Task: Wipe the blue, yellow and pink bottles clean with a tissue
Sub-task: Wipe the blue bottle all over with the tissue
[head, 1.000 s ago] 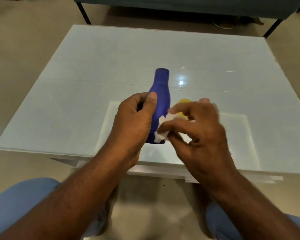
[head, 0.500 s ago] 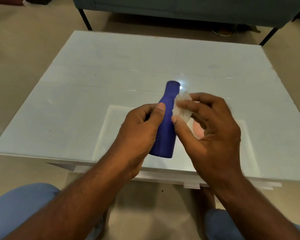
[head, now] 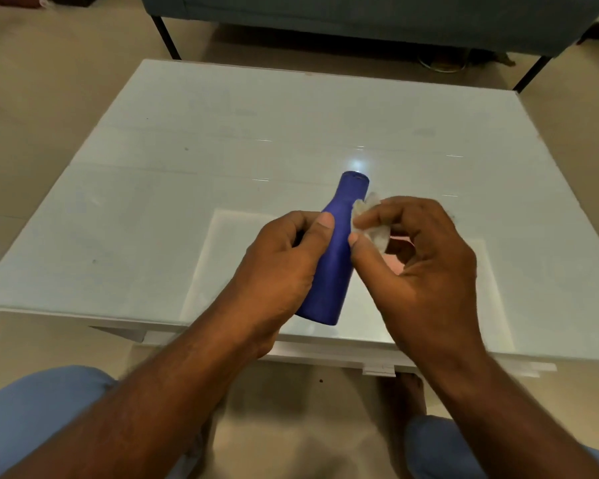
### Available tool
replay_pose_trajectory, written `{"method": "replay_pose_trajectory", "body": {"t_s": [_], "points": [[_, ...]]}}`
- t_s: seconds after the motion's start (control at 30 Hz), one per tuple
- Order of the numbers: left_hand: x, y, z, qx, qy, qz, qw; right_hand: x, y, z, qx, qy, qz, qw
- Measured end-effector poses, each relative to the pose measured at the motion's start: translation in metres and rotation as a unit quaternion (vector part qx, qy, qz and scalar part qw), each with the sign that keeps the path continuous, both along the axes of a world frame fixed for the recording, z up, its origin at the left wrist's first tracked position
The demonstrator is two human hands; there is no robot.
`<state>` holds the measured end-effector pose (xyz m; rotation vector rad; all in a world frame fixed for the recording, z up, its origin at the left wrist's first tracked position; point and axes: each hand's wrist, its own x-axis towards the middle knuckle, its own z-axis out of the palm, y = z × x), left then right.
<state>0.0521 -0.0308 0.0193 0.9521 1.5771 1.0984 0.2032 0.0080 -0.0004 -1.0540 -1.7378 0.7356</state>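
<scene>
My left hand (head: 284, 267) grips the blue bottle (head: 336, 257), fingers curled round its body, holding it tilted above the table (head: 153, 202). My right hand (head: 419, 267) pinches the tissue (head: 374, 226) against the bottle's neck. Risk: the grip sits mid-body, so hard wiping could twist the bottle loose. Yellow bottle not visible; pink only glimpsed behind my right hand.

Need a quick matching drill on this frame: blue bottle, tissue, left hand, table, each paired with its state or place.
Things:
1. blue bottle
2. tissue
3. left hand
4. table

States:
A. pinched in the right hand, against the bottle's upper part
B. wrapped round the bottle's body
C. held tilted above the table's near edge
D. pale, glossy, with a light reflection

Pairs: 1-C, 2-A, 3-B, 4-D
</scene>
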Motion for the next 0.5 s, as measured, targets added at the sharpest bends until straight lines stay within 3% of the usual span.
{"method": "replay_pose_trajectory", "body": {"t_s": [0.17, 0.3, 0.4, 0.5], "points": [[-0.008, 0.002, 0.001, -0.02, -0.029, 0.056, 0.998, -0.002, -0.01, -0.005, -0.017, -0.021, 0.077, 0.997], [-0.004, -0.002, 0.002, -0.038, -0.023, 0.011, 0.999, 0.002, -0.001, 0.005, -0.091, 0.066, 0.012, 0.994], [0.001, -0.004, 0.002, -0.072, -0.034, 0.004, 0.997, 0.001, 0.001, 0.004, -0.115, 0.066, 0.002, 0.991], [0.003, -0.005, 0.013, -0.081, 0.009, -0.022, 0.996, -0.001, -0.003, 0.004, -0.136, 0.067, 0.022, 0.988]]}}
